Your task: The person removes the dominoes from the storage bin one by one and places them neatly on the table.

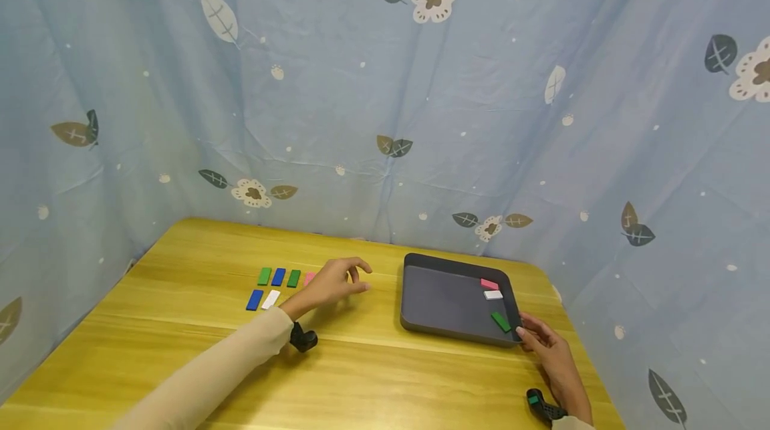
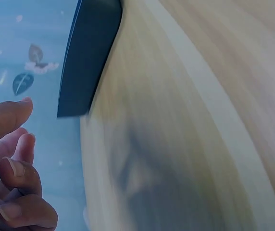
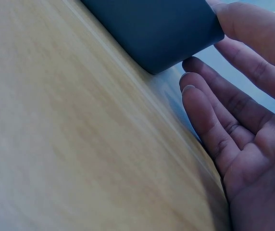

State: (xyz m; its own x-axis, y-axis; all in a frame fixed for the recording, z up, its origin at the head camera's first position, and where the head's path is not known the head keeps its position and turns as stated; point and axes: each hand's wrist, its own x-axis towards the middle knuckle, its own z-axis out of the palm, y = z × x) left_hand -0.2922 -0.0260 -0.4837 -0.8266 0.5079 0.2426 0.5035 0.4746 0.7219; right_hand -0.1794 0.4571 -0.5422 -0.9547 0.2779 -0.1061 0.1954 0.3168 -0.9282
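Observation:
My left hand (image 1: 329, 281) hovers over the table between the tiles and the tray, its fingers loosely bent with nothing between them. In the left wrist view its fingertips (image 2: 19, 168) show apart from the tray wall. My right hand (image 1: 550, 353) holds the near right corner of a dark grey tray (image 1: 457, 333), thumb at the rim and fingers along the outside. Inside the tray lie a pink tile (image 1: 489, 284), a white tile (image 1: 493, 295) and a green tile (image 1: 500, 321), all toward the right side.
Left of my left hand, several small tiles lie in two rows on the wooden table (image 1: 385, 383): light green (image 1: 264, 276), blue (image 1: 279, 277), dark green (image 1: 293, 278) and a partly hidden pink tile (image 1: 309, 278), then blue (image 1: 254, 299) and white (image 1: 271, 299). A patterned curtain (image 1: 325, 109) hangs behind.

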